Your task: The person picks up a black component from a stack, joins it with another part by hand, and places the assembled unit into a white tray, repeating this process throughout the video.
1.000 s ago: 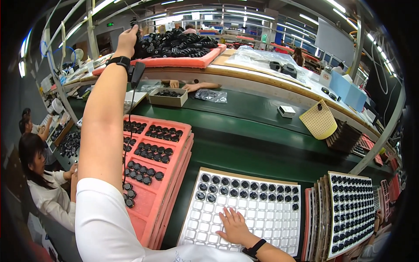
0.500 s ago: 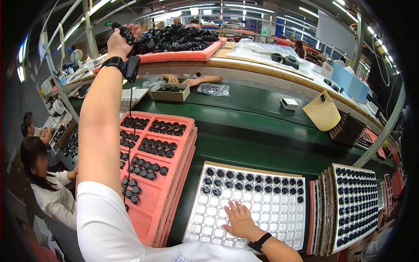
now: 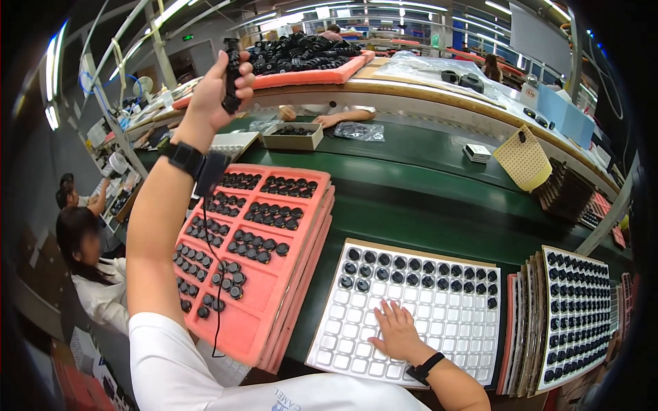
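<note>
My left hand (image 3: 211, 96) is raised at the upper left, fingers wrapped round a column of small black parts (image 3: 232, 77). Beyond it, a heap of similar black parts (image 3: 301, 55) fills a pink foam tray (image 3: 343, 74) on the raised shelf. Low on the right, my right hand (image 3: 399, 334) lies flat with its fingers spread on a white tray (image 3: 449, 356) of small square pockets. Black round parts sit in the tray's far rows; the pockets around my hand hold nothing.
Stacked pink foam trays (image 3: 264, 305) with black round parts stand at left. Filled white trays (image 3: 579, 315) lean upright at right. On the green bench are a cardboard box (image 3: 293, 140), a plastic bag (image 3: 360, 131) and a small white box (image 3: 477, 153). A co-worker's hands (image 3: 329, 119) rest beyond.
My left hand has come away from the heap, to the right and lower in view, still gripping the black parts. My right hand stays flat on the white tray. The whole view has shifted.
</note>
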The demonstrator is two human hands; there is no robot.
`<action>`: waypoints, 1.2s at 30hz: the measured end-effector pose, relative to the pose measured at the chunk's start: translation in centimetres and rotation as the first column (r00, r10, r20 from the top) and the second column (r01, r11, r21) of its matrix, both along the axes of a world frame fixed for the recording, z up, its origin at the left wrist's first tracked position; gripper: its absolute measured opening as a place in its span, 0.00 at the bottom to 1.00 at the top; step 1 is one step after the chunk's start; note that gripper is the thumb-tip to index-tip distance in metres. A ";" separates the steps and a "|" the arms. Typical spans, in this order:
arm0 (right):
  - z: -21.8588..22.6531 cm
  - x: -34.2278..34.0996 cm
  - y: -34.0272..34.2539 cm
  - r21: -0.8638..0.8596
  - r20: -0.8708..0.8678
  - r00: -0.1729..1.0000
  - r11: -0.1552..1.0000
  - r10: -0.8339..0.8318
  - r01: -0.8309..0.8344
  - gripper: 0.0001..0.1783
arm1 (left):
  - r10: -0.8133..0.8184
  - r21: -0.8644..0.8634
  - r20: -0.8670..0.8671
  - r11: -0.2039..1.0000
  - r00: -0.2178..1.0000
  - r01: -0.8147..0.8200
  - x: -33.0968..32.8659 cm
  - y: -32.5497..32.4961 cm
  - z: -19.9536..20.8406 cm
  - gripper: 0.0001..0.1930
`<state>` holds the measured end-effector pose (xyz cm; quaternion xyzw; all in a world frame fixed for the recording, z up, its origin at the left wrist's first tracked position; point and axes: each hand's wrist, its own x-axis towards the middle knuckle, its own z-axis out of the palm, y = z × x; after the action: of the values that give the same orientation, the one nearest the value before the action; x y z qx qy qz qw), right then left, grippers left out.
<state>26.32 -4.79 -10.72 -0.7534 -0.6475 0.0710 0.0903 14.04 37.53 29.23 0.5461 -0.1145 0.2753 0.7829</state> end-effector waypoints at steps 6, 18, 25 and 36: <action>0.0 -0.2 0.2 -0.013 -0.030 0.999 1.000 0.018 -0.018 0.43 | -0.098 0.105 -0.199 0.987 0.975 0.121 -6.2 -11.3 -6.7 0.22; 2.4 0.7 -0.2 0.032 -0.301 0.952 0.998 0.055 -0.047 0.39 | -0.190 -0.036 -0.384 0.981 0.904 0.191 -18.7 -24.8 -19.8 0.26; 8.4 -2.3 -2.6 0.338 -0.688 0.705 0.936 0.174 0.099 0.27 | 0.255 0.241 -0.496 0.959 0.830 -0.150 -19.6 -28.1 -23.4 0.23; 14.0 -11.3 2.1 0.647 -0.534 0.575 0.737 0.620 -0.195 0.23 | 0.648 0.805 -0.186 0.531 0.739 -0.263 -18.5 -32.0 -27.5 0.17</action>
<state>15.05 -2.69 3.31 -0.4282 -0.7127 0.2026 0.5173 -4.47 5.58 1.77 0.8709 0.1284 0.2665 0.3926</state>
